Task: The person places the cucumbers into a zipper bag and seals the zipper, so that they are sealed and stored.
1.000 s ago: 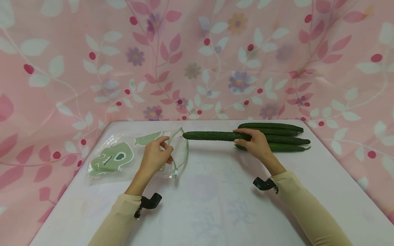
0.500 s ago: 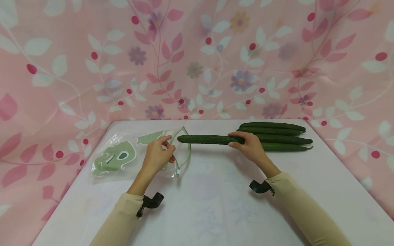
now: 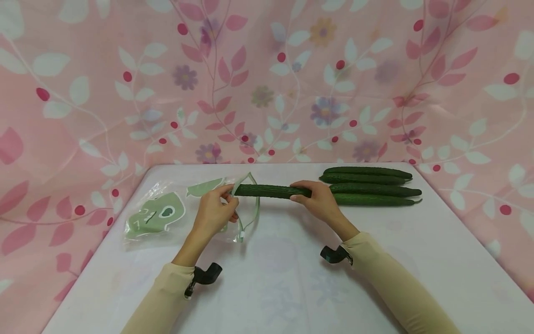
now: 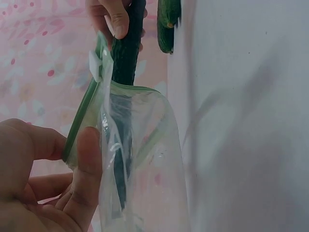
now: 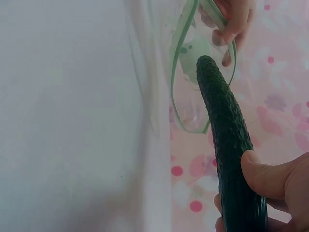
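Observation:
My left hand pinches the edge of a clear zipper bag with green cartoon prints, a green-rimmed mouth and a white slider. The bag's mouth gapes toward the right. With thumb and fingers my right hand grips a long dark green cucumber near its right end, holding it level above the table. In the left wrist view, its far end shows through the clear plastic, inside the bag's mouth. Behind the right hand, several more cucumbers lie side by side on the table.
A white-covered table spreads beneath both arms. A pink floral cloth hangs right behind its back edge. Black wrist cameras sit at both sleeve cuffs.
The right hand has moved left with the cucumber, whose tip has passed from just outside the bag's mouth to inside it. The left hand has stayed nearly still, pinching the bag's edge.

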Tool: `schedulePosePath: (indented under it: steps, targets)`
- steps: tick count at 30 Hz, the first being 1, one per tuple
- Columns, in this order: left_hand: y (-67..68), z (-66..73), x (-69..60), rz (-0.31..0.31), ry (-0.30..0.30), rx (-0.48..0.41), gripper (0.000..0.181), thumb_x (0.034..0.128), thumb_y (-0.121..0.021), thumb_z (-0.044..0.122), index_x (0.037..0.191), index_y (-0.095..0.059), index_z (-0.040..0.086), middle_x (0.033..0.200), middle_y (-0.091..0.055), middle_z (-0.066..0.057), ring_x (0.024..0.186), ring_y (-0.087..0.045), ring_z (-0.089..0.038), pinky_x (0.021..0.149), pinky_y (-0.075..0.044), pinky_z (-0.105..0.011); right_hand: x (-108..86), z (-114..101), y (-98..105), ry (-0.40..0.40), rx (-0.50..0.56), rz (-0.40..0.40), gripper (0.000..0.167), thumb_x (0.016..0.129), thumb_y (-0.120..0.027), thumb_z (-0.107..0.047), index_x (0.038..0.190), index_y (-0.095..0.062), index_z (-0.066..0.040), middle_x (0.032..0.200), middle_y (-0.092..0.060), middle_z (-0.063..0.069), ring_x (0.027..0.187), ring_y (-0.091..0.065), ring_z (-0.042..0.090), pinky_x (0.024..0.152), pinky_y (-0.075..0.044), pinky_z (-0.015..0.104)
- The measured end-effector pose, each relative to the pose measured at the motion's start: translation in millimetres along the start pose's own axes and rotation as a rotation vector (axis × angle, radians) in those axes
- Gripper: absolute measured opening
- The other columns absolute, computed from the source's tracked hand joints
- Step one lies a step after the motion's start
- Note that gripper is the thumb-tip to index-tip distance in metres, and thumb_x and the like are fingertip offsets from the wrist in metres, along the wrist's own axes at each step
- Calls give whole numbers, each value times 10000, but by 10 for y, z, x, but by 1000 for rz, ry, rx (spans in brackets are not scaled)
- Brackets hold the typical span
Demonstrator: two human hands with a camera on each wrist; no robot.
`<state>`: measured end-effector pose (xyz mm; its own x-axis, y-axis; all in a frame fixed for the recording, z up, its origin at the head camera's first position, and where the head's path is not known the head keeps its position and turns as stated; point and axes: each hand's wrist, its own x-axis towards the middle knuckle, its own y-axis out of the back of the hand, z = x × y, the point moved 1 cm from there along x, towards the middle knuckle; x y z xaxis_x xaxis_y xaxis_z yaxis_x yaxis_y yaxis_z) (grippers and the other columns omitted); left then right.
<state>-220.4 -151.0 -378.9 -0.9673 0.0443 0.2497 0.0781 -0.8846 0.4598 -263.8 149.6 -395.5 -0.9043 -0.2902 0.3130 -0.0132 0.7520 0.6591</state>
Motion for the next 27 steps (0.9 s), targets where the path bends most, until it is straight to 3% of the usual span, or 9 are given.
schedulePosePath:
  steps: [12,27]
  targets:
    - [-20,13,-14,-1,-8,1,472,940,-614,66,1398,-605,-48,904,-634,-116,532,-697,-192,520,-578,-339,109,-138,-165,-13,0,3,375,926,-809,-246,1277,-755,-126,1246,-716,60,1163,-646,294,941,-505,485]
    - [-84,50,-32,-22,-16,-30,490,943,-630,56,1416,-583,-59,883,-633,-114,536,-698,-201,538,-590,-421,214,-306,-392,-13,-6,-3,360,929,-804,-321,1260,-769,-186,1167,-728,26,908,-646,191,697,-503,390]
